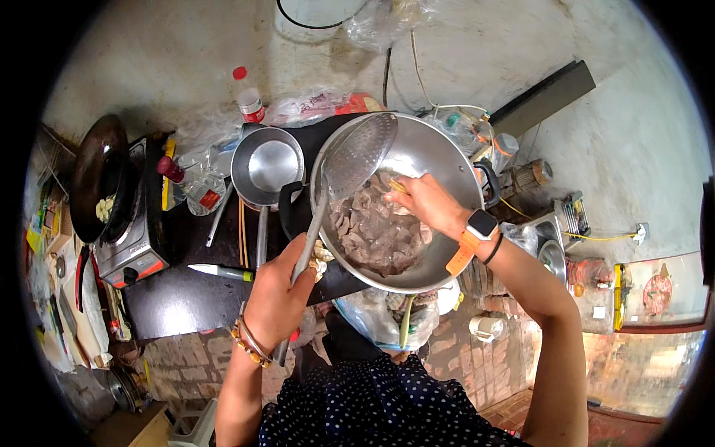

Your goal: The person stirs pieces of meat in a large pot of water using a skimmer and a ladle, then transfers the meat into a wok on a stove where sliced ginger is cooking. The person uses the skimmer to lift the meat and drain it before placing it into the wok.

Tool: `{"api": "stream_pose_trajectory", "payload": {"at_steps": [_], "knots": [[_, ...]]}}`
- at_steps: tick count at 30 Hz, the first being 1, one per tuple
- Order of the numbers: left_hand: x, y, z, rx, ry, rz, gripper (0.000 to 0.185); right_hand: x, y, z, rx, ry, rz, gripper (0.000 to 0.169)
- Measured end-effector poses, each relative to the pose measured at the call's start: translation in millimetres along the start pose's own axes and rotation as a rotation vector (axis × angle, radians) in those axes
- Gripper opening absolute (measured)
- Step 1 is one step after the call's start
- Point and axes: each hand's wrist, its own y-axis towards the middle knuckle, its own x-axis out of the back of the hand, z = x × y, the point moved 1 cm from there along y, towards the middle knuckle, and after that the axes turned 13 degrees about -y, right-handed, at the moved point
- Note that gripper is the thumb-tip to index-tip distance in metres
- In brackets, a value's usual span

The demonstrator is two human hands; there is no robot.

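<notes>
My left hand [279,293] grips the long metal handle of a perforated skimmer [363,151]. The skimmer's bowl lies across the far left rim of a large two-handled steel wok [438,148]. Thin greyish-brown slices of meat [377,237] sit in the bottom of this wok, looking wet. Over their right side reaches my right hand [430,202], pinching a small yellowish piece [397,186] that I cannot identify. My fingers are just above or touching the slices; the view does not settle which.
Left of the wok stand a steel saucepan [271,162], wooden chopsticks [243,232] and a knife [220,272] on the dark table [167,307]. A dark pan [98,173] rests tilted on a portable gas stove [134,262]. Below the wok hangs a plastic bag [368,315].
</notes>
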Motion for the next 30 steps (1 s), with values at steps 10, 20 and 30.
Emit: {"api": "stream_pose_trajectory", "payload": {"at_steps": [10, 20, 30], "knots": [[-20, 0, -15, 0.191, -0.252, 0.03, 0.042, 17, -54, -29, 0.061, 0.145, -0.232, 0.054], [-157, 27, 11, -0.043, -0.73, 0.139, 0.035, 27, -106, -2, -0.179, 0.781, -0.254, 0.031], [-170, 42, -5, -0.306, -0.214, 0.226, 0.027, 27, -142, -24, -0.411, 1.412, -0.081, 0.023]]}}
